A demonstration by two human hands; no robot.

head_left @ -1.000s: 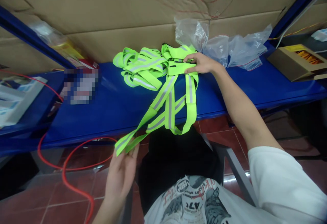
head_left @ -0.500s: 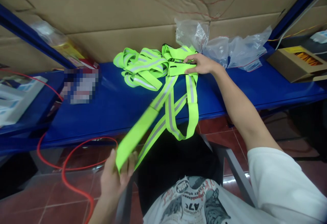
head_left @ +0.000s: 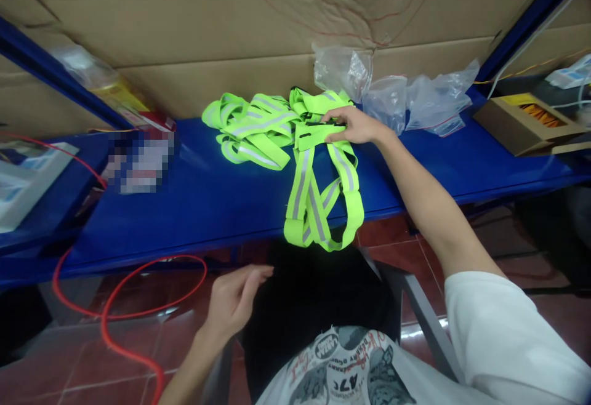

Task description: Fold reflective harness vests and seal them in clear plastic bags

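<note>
My right hand (head_left: pixel 353 125) grasps the green straps (head_left: pixel 346 168) at their wide band, the thumb on the near side and the fingers over the far side. They lie on the blue table (head_left: pixel 207 202), in front of me, with gray stripes running along them; 2 lengths come down from the band, cross others and end in loops that reach past the table's front edge. My left hand (head_left: pixel 237 297) is released and apart from the straps, loosely curved over my black pants (head_left: pixel 318 294), thumb beside the fingers. A green bundle (head_left: pixel 252 125) of the same sort of strap lies just left of the band, near the cardboard wall (head_left: pixel 207 23). To the right of it are clear bags (head_left: pixel 385 100), and farther right a brown box (head_left: pixel 512 122) with orange things (head_left: pixel 545 116) inside. A red hose (head_left: pixel 132 359) curls at my left.
</note>
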